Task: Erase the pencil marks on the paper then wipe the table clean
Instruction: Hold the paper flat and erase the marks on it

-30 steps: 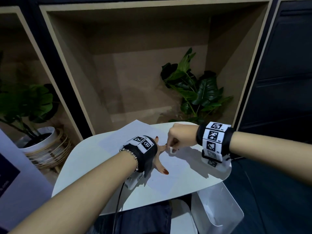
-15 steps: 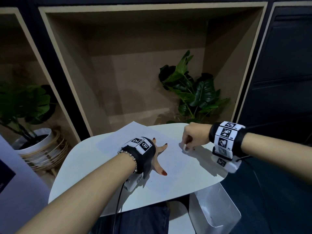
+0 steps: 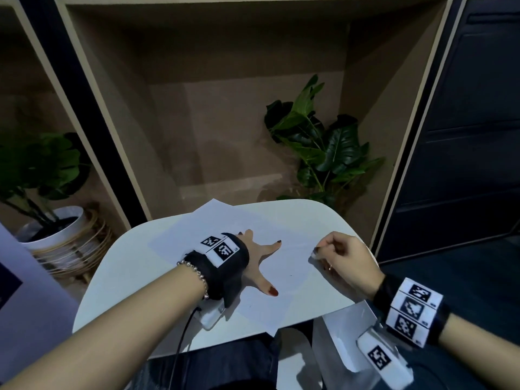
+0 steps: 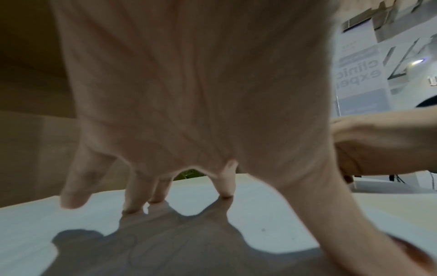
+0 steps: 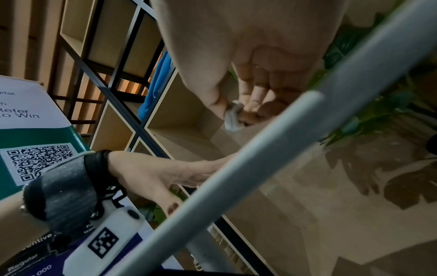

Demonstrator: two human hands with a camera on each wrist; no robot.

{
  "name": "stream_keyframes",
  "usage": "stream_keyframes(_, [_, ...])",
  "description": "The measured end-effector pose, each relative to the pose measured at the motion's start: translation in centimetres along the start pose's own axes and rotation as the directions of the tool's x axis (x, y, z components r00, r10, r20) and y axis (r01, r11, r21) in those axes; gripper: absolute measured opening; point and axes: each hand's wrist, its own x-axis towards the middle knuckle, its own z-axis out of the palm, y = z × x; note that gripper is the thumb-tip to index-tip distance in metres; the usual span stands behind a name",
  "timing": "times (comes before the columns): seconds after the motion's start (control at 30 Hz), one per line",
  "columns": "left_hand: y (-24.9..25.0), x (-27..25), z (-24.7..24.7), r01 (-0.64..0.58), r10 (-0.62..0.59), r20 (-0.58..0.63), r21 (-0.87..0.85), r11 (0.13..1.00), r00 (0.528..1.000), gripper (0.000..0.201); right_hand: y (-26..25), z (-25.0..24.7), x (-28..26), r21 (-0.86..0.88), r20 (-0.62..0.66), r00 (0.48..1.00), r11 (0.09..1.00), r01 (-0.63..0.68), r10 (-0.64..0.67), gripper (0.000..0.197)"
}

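Observation:
A white sheet of paper lies on a small white rounded table. My left hand lies flat on the paper with fingers spread, pressing it down; in the left wrist view its fingertips touch the sheet. My right hand hovers at the paper's right edge and pinches a small white eraser between thumb and fingers. The eraser shows in the right wrist view too, in the right hand. A tiny dark speck marks the paper.
A leafy plant stands behind the table in a wooden alcove. Another potted plant sits in a basket at the left. A white bin stands below the table's right corner. Dark panels fill the right side.
My right hand with the eraser has drawn away from the left hand, moving right and nearer to me, to the paper's right edge. The left hand stays pressed on the paper.

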Motion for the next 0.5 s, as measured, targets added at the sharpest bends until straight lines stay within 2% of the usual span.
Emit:
stream_keyframes(0.1, [0.5, -0.5, 0.0, 0.017, -0.017, -0.003, 0.036, 0.999, 1.0, 0.113, 0.2, 0.7, -0.6, 0.082, -0.08, 0.997, 0.996, 0.017, -0.011, 0.013])
stream_keyframes(0.17, [1.2, -0.9, -0.6, -0.008, 0.008, -0.001, 0.037, 0.999, 1.0, 0.107, 0.4, 0.8, -0.7, 0.17, -0.078, 0.997, 0.985, 0.008, 0.006, 0.011])
stream_keyframes(0.33, [3.0, 0.1, -2.5, -0.204, 0.207, -0.088, 0.039, 0.978, 0.974, 0.085, 0.8, 0.7, -0.7, 0.085, -0.049, 0.999, 0.996, 0.02, -0.016, 0.006])
stream_keyframes(0.43, [3.6, 1.4, -2.2, -0.253, 0.254, -0.015, 0.022, 0.967, 0.967, 0.088, 0.8, 0.6, -0.7, 0.04, -0.044, 0.998, 0.999, 0.035, -0.033, 0.005])
stream_keyframes(0.5, [3.7, 2.0, -1.9, -0.258, 0.257, 0.031, 0.046, 0.965, 0.966, 0.093, 0.7, 0.5, -0.7, 0.074, -0.031, 0.999, 0.997, 0.022, -0.02, 0.005])
